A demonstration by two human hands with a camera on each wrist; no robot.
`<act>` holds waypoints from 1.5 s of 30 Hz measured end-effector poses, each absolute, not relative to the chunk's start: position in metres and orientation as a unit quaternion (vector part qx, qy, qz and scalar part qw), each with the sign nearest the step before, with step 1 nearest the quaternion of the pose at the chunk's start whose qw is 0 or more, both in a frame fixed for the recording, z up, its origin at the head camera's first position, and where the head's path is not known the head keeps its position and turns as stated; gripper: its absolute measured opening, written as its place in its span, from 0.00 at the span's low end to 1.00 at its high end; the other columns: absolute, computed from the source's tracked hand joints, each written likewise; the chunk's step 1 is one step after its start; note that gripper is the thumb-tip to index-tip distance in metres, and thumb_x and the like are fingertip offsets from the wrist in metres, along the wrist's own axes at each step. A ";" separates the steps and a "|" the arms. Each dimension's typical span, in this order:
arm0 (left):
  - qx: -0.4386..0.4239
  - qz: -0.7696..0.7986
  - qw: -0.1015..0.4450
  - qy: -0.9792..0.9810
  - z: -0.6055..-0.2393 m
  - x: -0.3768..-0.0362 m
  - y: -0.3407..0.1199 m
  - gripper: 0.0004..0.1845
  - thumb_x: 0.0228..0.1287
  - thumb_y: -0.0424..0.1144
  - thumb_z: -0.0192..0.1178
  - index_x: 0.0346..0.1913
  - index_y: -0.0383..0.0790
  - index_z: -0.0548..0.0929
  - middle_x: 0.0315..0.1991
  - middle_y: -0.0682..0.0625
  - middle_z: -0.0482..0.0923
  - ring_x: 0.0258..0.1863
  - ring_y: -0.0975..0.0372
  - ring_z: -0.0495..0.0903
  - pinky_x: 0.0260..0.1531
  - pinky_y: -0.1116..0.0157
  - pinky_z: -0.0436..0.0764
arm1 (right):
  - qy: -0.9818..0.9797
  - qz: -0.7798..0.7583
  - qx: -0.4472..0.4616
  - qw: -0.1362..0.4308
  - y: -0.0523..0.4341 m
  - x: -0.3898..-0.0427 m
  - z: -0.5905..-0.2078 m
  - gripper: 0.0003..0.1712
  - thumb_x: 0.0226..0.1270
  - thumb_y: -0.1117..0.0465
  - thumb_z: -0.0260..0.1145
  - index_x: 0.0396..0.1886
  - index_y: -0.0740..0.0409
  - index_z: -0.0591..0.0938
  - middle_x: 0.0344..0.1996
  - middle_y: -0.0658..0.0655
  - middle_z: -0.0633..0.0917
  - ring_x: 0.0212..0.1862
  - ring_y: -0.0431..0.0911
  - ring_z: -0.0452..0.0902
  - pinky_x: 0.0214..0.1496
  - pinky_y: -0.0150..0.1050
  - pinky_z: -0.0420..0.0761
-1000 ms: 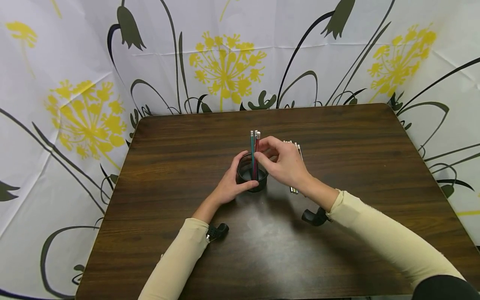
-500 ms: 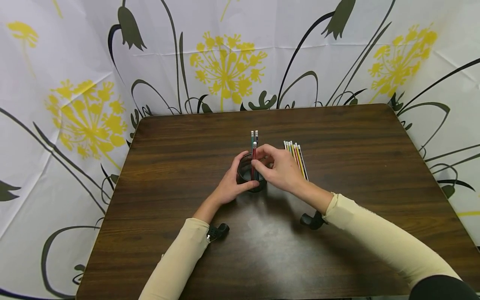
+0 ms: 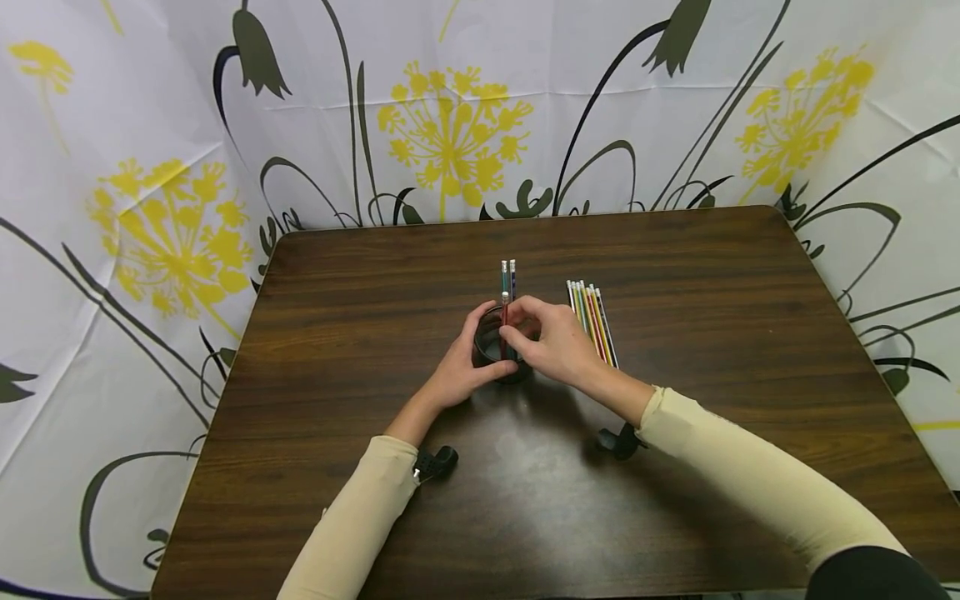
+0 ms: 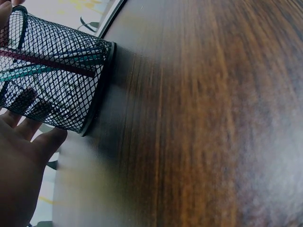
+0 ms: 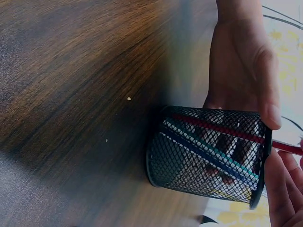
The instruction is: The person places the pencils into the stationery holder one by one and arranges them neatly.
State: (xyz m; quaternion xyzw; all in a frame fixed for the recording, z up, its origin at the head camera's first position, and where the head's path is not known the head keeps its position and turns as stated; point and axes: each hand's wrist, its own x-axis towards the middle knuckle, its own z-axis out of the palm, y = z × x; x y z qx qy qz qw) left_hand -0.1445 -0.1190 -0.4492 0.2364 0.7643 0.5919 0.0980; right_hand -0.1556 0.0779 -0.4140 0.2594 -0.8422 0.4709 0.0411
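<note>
A black wire-mesh pencil cup (image 4: pixel 71 101) stands upright on the table. My left hand (image 3: pixel 455 371) holds its left side, thumb at the near rim and fingers round the far side. My right hand (image 3: pixel 558 340) is over the cup's right rim and pinches a red pencil (image 3: pixel 505 310) near its eraser end. In the right wrist view, that pencil's lower length runs down inside the mesh almost to the base. A teal pencil (image 3: pixel 504 279) and a dark blue pencil (image 3: pixel 513 279) lean in the cup too, eraser ends up, taller than the red one in the head view.
Several pencils (image 3: pixel 592 321) in mixed colours lie side by side on the table, just right of the cup and partly behind the right hand. The dark wood table (image 3: pixel 712 317) ends at a flower-printed curtain (image 3: pixel 585 67). A black wrist camera (image 3: pixel 437 462) juts from the left sleeve.
My right hand has moved slightly left and toward me, and the red pencil has sunk lower into the cup. More of the pencils on the table show. The left hand stays put.
</note>
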 end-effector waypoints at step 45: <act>0.222 0.584 0.090 0.776 -0.484 -0.158 -0.121 0.48 0.60 0.47 0.70 0.76 0.55 0.50 0.69 0.58 0.62 0.65 0.62 0.66 0.66 0.49 0.62 | -0.910 0.377 0.116 0.128 0.054 -0.186 -0.420 0.12 0.57 0.51 0.76 0.30 0.54 0.86 0.21 0.48 0.85 0.24 0.40 0.78 0.24 0.36 0.75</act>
